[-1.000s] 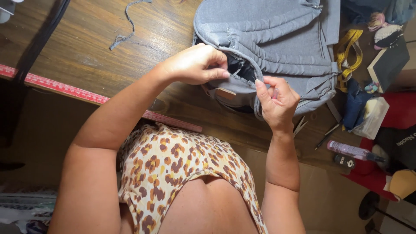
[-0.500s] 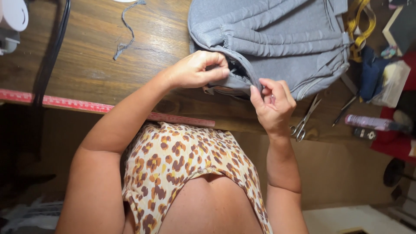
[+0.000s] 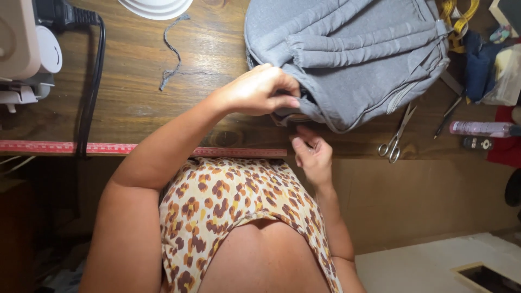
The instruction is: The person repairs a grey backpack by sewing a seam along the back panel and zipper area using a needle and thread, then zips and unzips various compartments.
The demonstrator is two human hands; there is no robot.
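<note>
Since the earlier frame the right hand has been drawn back from the bag's edge toward the table's front, and its fingers are now seen curled below the fabric rather than up against it; the left hand has been kept on the same corner of the bag.

At nine o'clock a cream-coloured machine is seen on the wooden table, with a black power cable run down beside it. A red measuring strip is fixed along the table's front edge. At eleven o'clock a loose grey thread is laid on the wood, just below a white round object.

Near the centre the left hand is closed in a pinch on the lower corner of the grey backpack, with the fingertips pressed into the fabric. Just below it, at six o'clock from that corner, the right hand is held loosely curled, thumb and fingertips brought together; whether anything is gripped there cannot be told. The backpack is laid flat at one o'clock, straps uppermost.

At three o'clock a pair of scissors is laid just beside the bag, and a pink bottle is laid further right.
</note>
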